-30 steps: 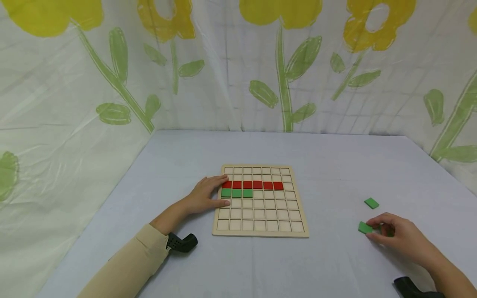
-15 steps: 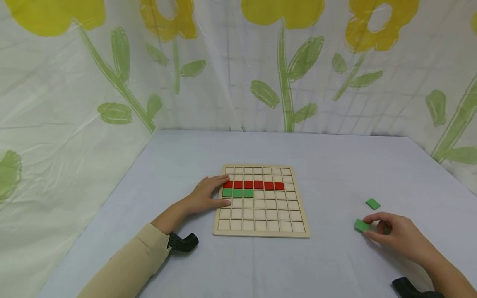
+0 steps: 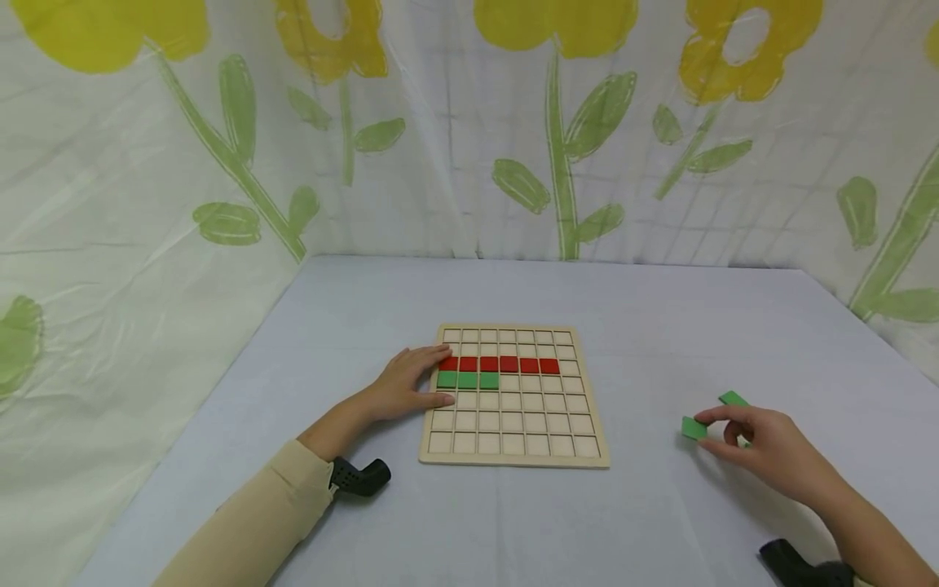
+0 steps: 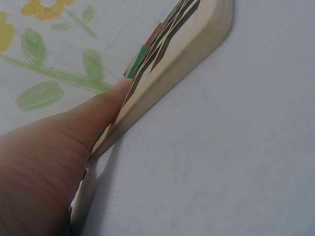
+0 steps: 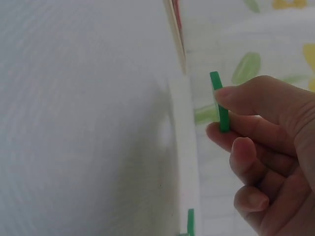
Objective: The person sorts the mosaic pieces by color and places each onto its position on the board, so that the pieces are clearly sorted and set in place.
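Note:
A wooden grid board [image 3: 513,466] lies on the table, with a row of several red tiles [image 3: 529,365] and, just below it, three green tiles [image 3: 468,380] at the left. My left hand [image 3: 399,385] rests across the board's left edge, fingers and thumb extended and spread; in the left wrist view the thumb [image 4: 106,105] lies over the rim. To the right of the board, my right hand [image 3: 770,448] pinches a green tile [image 3: 693,428] between thumb and fingertips, above the table. In the right wrist view that tile [image 5: 223,105] appears edge-on.
Another green tile [image 3: 732,398] lies on the table just behind my right hand, partly covered by it. A bit of green [image 3: 746,444] shows by the right fingers. A white sheet [image 3: 440,163] with printed flowers hangs behind the table [image 3: 623,310].
My right hand has lifted the green tile and moved it slightly left and away from me. It now partly covers the tile behind. The left hand and board have stayed put.

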A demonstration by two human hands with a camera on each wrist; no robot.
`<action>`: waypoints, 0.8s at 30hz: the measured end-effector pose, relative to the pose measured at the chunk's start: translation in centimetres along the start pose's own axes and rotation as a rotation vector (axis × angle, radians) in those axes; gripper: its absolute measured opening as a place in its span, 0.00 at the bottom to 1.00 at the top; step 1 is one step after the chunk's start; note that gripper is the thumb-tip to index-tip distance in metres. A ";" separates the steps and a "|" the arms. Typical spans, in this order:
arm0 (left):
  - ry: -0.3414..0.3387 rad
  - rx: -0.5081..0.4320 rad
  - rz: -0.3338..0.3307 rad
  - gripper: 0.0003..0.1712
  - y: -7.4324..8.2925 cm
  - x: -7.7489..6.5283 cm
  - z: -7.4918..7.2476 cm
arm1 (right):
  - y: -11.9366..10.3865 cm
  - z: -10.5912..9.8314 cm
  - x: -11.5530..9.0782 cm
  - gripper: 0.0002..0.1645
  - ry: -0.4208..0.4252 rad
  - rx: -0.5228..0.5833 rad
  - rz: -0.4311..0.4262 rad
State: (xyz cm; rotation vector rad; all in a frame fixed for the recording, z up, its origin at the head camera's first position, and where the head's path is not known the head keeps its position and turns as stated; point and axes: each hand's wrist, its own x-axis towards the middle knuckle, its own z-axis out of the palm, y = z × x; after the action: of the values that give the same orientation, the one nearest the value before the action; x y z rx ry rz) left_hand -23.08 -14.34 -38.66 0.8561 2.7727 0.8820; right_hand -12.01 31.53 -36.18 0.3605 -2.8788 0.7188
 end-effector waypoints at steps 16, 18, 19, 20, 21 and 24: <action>-0.001 0.007 -0.013 0.44 0.0 0.0 -0.2 | -2.2 0.1 2.4 0.13 -0.064 0.034 -0.026; -0.002 0.008 -0.014 0.44 0.0 0.0 -0.2 | -2.4 0.1 2.7 0.14 -0.081 0.037 -0.018; -0.003 0.009 -0.014 0.44 0.0 0.0 -0.2 | -2.5 0.1 2.9 0.14 -0.087 0.036 -0.019; -0.004 0.009 -0.013 0.45 0.0 0.0 -0.1 | -2.7 0.2 3.1 0.14 -0.092 0.038 -0.026; -0.004 0.008 -0.012 0.45 0.0 0.0 -0.1 | -2.8 0.2 3.2 0.14 -0.094 0.038 -0.029; -0.005 0.004 -0.010 0.45 -0.1 0.0 0.0 | -3.1 0.3 3.8 0.14 -0.106 0.045 -0.037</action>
State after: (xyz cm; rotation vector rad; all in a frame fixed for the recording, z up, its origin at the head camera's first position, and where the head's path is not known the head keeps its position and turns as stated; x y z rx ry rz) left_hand -23.12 -14.37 -38.71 0.8425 2.7727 0.8718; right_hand -14.81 27.99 -34.29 0.4697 -2.9504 0.7823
